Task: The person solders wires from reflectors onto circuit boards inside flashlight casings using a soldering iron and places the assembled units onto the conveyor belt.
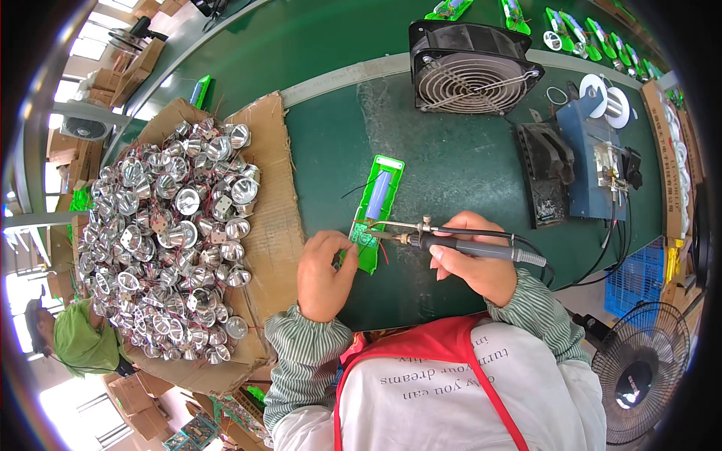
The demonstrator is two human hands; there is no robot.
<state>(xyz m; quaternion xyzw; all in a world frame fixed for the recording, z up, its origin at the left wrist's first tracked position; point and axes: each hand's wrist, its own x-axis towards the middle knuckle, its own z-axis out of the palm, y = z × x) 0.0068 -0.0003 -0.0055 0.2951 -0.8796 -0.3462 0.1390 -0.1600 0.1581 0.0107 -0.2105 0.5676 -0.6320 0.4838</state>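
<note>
A soldering iron (477, 248) with a grey handle is gripped in my right hand (481, 259). A thin metal feed tube (398, 224) is clamped alongside it, and both tips reach over a small green circuit board (363, 234). The board sits in the lower part of a bright green plastic housing (389, 197), which lies on the table with a blue-purple cylindrical battery (379, 194) in its upper part. Thin red and black wires stick out around it. My left hand (327, 272) is closed at the board's left edge, its fingertips pinched; what they hold is too small to make out.
Cardboard (263, 150) at left bears a heap of silvery reflector cups (169, 225). A black fan (474, 75) stands at the back; a blue soldering machine (587, 143) with wire spools (617, 107) is at right. More green housings (594, 37) lie farther back. A floor fan (639, 376) stands lower right.
</note>
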